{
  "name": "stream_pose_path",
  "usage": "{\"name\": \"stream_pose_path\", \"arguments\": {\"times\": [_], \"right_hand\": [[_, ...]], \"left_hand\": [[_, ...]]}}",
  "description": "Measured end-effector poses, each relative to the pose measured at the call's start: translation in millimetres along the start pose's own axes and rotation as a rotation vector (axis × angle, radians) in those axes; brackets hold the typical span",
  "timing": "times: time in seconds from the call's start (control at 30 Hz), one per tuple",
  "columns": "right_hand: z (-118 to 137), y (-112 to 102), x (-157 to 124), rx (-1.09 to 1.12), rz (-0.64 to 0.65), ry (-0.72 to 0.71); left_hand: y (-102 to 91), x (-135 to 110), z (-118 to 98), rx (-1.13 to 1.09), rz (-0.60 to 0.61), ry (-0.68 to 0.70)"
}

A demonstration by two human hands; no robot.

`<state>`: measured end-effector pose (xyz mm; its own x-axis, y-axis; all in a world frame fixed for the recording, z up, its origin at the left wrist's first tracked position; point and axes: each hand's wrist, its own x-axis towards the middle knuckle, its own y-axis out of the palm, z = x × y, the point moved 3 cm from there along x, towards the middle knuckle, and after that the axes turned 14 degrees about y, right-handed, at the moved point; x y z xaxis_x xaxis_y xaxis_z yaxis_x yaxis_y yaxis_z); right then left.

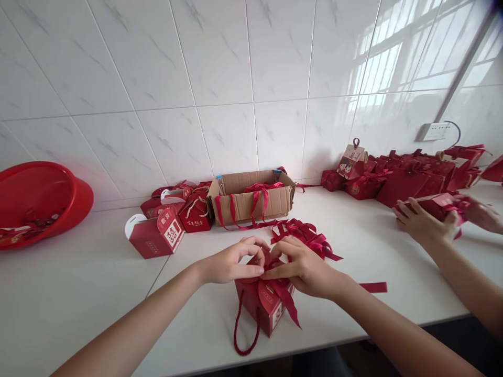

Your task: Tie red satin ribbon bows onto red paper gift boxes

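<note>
A red gift box (259,303) with a dark red rope handle (247,351) stands on the white counter close in front of me. On its top is a red ribbon (286,303), with one tail hanging down the right side. My left hand (236,262) pinches the ribbon over the box's top, thumb and forefinger together. From the other side my right hand (304,264) pinches the ribbon too, its fingertips almost touching the left ones. The exact shape of the ribbon between the fingers is hidden. Just behind lies a pile of loose red ribbons (310,235).
An open cardboard box (251,207) with ribbons over its rim stands by the tiled wall. Several red gift boxes (157,241) sit left of it, beside a red basin (80,193). More boxes (404,183) line the right, where another person's hands (422,222) hold a box.
</note>
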<state>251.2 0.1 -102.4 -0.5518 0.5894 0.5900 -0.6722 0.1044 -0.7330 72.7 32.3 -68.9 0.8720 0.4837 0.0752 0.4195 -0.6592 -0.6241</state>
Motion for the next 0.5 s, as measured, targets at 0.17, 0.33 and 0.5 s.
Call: {"name": "stream_pose_path", "arguments": {"times": [0.17,0.33,0.5], "right_hand": [[-4,2,-3,0.095,-0.025,0.028],[-7,6,-3,0.186,-0.016,0.062],[-6,9,-3,0.197,0.000,0.082]], "left_hand": [[-1.6,-7,10,-0.130,0.006,-0.012],[-2.9,-13,18,-0.160,0.042,0.025],[-4.7,-9,16,-0.165,0.098,0.054]]}}
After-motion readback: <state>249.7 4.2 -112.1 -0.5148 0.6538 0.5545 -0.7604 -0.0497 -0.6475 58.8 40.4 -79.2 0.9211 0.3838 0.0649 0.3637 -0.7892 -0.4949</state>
